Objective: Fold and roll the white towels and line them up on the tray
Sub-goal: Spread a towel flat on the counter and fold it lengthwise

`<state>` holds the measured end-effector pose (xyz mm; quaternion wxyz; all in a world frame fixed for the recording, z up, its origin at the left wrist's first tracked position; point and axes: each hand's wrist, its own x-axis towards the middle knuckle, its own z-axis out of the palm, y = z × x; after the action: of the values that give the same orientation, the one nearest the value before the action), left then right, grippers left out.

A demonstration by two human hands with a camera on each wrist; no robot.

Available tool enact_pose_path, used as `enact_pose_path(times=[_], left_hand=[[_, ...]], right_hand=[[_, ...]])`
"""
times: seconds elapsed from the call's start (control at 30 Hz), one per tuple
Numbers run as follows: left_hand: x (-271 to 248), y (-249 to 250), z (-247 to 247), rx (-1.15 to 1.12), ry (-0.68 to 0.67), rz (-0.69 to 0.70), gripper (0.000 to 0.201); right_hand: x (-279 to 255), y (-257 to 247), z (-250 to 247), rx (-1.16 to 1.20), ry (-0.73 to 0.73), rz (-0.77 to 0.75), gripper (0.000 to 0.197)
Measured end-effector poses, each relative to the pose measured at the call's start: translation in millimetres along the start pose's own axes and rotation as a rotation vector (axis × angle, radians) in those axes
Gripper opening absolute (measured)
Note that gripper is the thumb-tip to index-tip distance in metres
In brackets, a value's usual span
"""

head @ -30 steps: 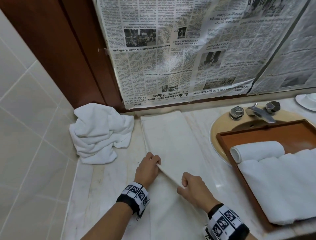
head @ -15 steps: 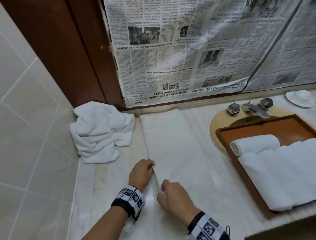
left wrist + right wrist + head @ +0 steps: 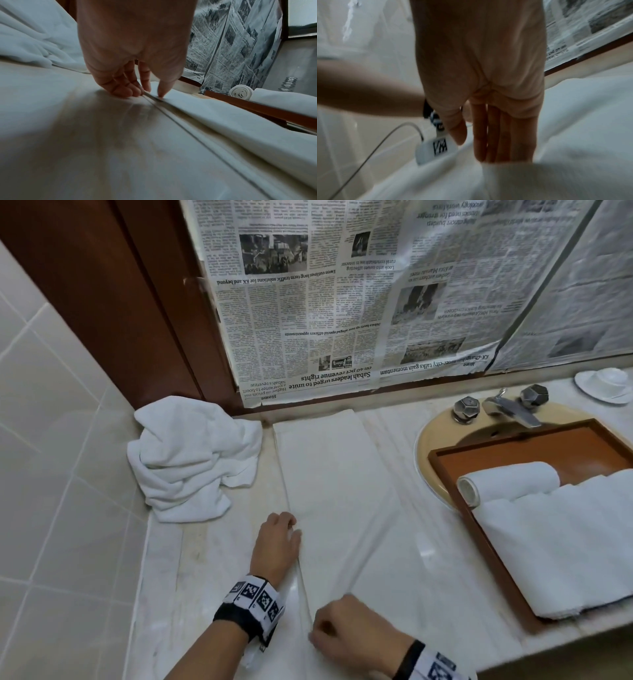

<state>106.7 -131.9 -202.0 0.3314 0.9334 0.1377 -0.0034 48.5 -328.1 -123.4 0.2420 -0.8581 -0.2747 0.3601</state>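
Observation:
A long white towel [image 3: 329,474], folded into a strip, lies on the marble counter. My left hand [image 3: 291,529] is at its left edge; in the left wrist view the left hand [image 3: 150,94] pinches that edge between bent fingers and thumb. My right hand [image 3: 318,635] lies on the towel's near end. The right wrist view shows this hand [image 3: 474,150] with straight fingers on the towel [image 3: 573,121], tips hidden by a fold. A brown tray [image 3: 507,573] over the sink holds a rolled towel [image 3: 510,481] and a flat towel [image 3: 565,542].
A crumpled white towel [image 3: 191,460] sits in the back left corner against the tiled wall. Behind the tray are the faucet [image 3: 510,409] and the sink rim [image 3: 424,453]. A white saucer [image 3: 606,385] stands at the far right. Newspaper covers the wall behind.
The raised towel edge that both hands held has been laid flat. My right hand has slid toward me along the strip, and the left hand has stayed at the left edge.

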Motion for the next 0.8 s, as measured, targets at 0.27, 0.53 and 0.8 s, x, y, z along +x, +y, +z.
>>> enact_pose_path(times=[0.27,0.53,0.8], left_hand=[[11.4,28.7,21.5,0.332,-0.116,0.079,0.069],[38.6,3.2,21.4,0.401,-0.168,-0.165,0.056],[28.8,39.9,32.1,0.342,-0.12,0.0,0.064]], right_hand=[[98.5,76.8,-74.6,-0.241,0.352,-0.053,0.071],[130.9,139.9,-105.8,-0.479,0.259,0.095,0.062],[118.1,121.8,-84.5,-0.471,0.236,-0.038,0.084]])
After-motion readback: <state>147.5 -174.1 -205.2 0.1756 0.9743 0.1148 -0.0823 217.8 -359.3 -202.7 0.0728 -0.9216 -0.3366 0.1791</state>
